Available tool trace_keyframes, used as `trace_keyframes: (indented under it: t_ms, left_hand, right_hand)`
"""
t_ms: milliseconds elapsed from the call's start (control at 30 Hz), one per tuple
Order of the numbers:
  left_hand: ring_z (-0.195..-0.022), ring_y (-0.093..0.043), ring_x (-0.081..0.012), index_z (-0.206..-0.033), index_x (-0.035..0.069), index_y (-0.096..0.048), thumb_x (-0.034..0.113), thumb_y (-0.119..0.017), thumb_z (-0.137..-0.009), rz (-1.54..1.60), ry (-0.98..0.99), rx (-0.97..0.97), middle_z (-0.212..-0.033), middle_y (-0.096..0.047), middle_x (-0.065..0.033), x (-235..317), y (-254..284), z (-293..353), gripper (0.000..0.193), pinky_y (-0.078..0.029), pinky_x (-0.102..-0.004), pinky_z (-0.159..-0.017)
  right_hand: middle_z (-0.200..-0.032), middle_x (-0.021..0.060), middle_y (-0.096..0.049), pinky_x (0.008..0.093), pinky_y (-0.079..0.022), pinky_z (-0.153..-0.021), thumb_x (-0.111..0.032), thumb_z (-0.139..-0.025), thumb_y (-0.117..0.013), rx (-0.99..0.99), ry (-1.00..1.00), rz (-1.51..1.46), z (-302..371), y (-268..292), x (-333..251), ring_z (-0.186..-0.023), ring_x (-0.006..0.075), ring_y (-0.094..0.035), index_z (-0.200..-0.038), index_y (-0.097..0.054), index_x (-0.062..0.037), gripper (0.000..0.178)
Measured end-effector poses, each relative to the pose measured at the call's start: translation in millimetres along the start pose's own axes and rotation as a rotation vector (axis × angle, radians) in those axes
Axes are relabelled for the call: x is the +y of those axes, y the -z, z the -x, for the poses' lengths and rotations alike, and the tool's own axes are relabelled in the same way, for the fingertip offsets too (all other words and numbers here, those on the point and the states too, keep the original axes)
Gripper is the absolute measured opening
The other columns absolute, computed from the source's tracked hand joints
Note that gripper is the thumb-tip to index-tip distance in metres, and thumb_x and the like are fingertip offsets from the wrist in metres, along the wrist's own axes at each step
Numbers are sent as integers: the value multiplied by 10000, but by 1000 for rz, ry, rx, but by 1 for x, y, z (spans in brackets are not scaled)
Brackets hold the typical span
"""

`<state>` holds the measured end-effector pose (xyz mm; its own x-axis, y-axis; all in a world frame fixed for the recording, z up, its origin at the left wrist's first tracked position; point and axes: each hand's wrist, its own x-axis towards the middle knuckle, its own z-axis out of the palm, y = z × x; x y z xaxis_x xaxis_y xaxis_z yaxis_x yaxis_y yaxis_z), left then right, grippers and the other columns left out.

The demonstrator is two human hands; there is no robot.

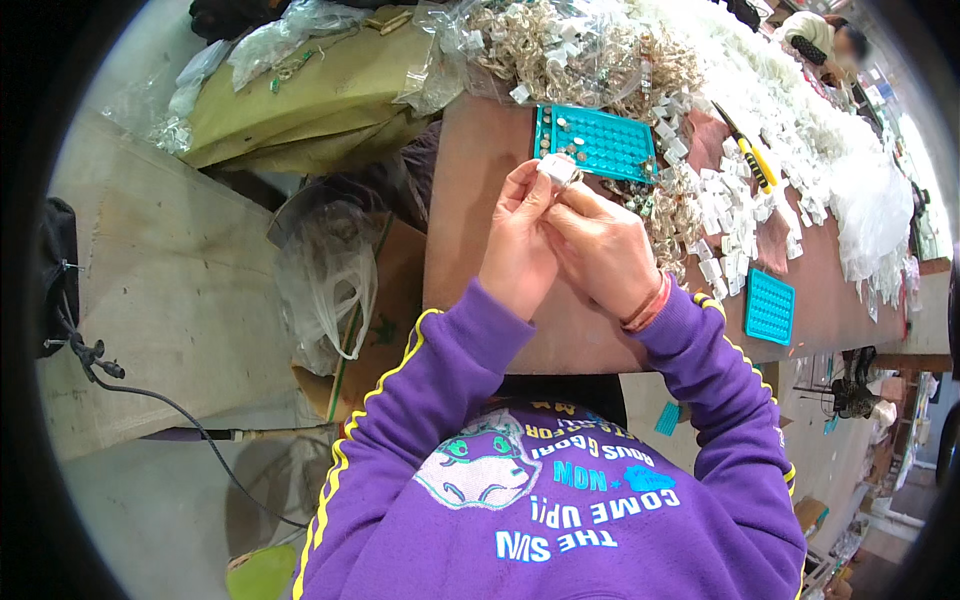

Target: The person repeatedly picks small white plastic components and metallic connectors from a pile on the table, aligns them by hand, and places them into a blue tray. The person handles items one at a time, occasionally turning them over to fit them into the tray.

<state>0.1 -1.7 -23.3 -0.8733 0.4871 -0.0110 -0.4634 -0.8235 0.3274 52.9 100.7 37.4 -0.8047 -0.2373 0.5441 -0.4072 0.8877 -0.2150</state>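
Note:
My left hand (519, 240) pinches a small white tag-like piece (557, 168) between thumb and fingers. Close against it, my right hand (612, 254) has its fingertips pressed together on the right side of the same piece, where a bit of thin beige band seems to show. The exact contents of the right fingers are hard to make out. Just beyond both hands lies a teal compartment tray (610, 143); several small round metallic pieces (548, 125) sit along its left side.
Piles of beige bands (600, 50) and white tags (735, 215) cover the brown table (470, 200). Yellow-handled pliers (757, 165) lie at right, above a second teal tray (769, 307). A plastic bag (330, 270) hangs at left. Another person (810, 38) is far right.

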Motion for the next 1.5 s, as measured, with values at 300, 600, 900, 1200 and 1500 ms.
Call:
trace_keyframes:
  t_ms: [300, 600, 900, 1200, 1500]
  left_hand:
    - [-1156, -578, -295, -1164, 63, -581, 117, -574, -971, -133, -72, -28, -1212, -607, -181, 4, -9, -1, 200, -477, -434, -1001]
    - [-1090, -614, -297, -1165, 45, -548, 106, -561, -976, -159, 107, -118, -1139, -629, -141, 10, -13, 4, 199, -532, -446, -916]
    - [-1078, -628, -272, -1183, 66, -549, 117, -557, -981, -216, 175, -101, -1139, -635, -113, 10, -14, 6, 209, -540, -430, -924]
    - [-973, -665, -238, -1177, 52, -562, 170, -587, -973, -133, 251, -110, -1057, -656, -89, 12, -14, 6, 237, -549, -375, -879]
    - [-913, -658, -190, -1142, 4, -593, 163, -631, -949, -220, 255, -75, -1036, -661, -90, 13, -14, 8, 253, -545, -322, -843]
  right_hand:
    - [-804, 33, -692, 210, -522, -617, 31, -842, -648, 1, -691, -860, 18, 48, 4, -710, 54, -641, -924, -679, 21, 88]
    - [-815, 70, -713, 218, -531, -649, 19, -821, -659, 71, -466, -561, 11, 52, 22, -730, 81, -676, -971, -685, -7, 154]
    - [-832, 35, -656, 221, -504, -607, -46, -841, -708, 120, -573, -773, -4, 45, 34, -702, 67, -628, -874, -684, -1, 61]
    - [-852, 39, -626, 226, -481, -649, -56, -813, -730, 137, -571, -816, 2, 26, 39, -739, 84, -593, -863, -708, -14, 69]
    - [-818, 56, -625, 245, -484, -638, -37, -799, -723, 122, -468, -641, 5, 30, 32, -717, 123, -602, -831, -681, -10, 60]
